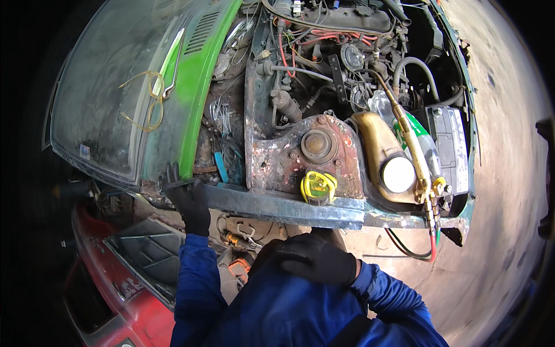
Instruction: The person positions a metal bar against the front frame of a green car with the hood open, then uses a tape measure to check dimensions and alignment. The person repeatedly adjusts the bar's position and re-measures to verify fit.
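My left hand (188, 199), in a dark glove, rests on the green car's body edge (277, 209) near the base of the windshield. Its fingers are spread and hold nothing visible. My right hand (321, 258), gloved too, lies across my lap with its fingers stretched to the left. Ahead of it, a yellow item with a dark lower part (318, 187) sits on the inner fender beside the round strut mount (318, 146). A brass gas torch (413, 144) leans over the engine bay's right side, its red and green hoses (432, 247) hanging over the edge.
A tan reservoir with a white cap (398, 174), a plastic bottle (425, 139) and a battery (451, 147) stand beside the torch. Yellow-rimmed glasses (155, 104) lie on the windshield. Power tools (238, 267) are on the ground near a red car panel (139, 318).
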A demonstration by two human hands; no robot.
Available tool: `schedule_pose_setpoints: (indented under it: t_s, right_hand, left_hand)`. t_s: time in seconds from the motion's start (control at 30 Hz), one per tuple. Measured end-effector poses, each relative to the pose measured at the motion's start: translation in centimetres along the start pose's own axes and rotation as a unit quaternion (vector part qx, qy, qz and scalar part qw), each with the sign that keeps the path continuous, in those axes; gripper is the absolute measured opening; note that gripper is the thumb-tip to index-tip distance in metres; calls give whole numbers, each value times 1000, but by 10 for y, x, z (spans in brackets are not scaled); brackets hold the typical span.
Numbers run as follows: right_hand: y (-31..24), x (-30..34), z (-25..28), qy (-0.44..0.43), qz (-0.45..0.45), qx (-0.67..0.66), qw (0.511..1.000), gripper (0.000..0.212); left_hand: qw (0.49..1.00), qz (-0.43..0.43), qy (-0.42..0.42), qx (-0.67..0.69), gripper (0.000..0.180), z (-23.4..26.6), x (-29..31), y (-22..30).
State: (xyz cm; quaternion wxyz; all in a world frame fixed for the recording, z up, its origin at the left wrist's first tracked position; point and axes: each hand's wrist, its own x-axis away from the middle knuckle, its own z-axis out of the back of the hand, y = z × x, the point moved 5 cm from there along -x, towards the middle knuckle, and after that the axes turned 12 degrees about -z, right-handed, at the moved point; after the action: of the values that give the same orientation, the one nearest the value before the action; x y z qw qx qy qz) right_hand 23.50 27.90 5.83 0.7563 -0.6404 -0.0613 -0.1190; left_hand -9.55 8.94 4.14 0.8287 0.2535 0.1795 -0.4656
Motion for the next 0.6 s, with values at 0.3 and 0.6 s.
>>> schedule_pose_setpoints:
  t_s: [0.3,0.6]
  right_hand:
    - [92,54,-47,93,-74,52,992,41]
    - [330,251,-136,215,-436,145,862,48]
  left_hand:
    - [998,-39,13,-42,73,-1,-12,-4]
    - [994,-100,18,43,70,19,3,-10]
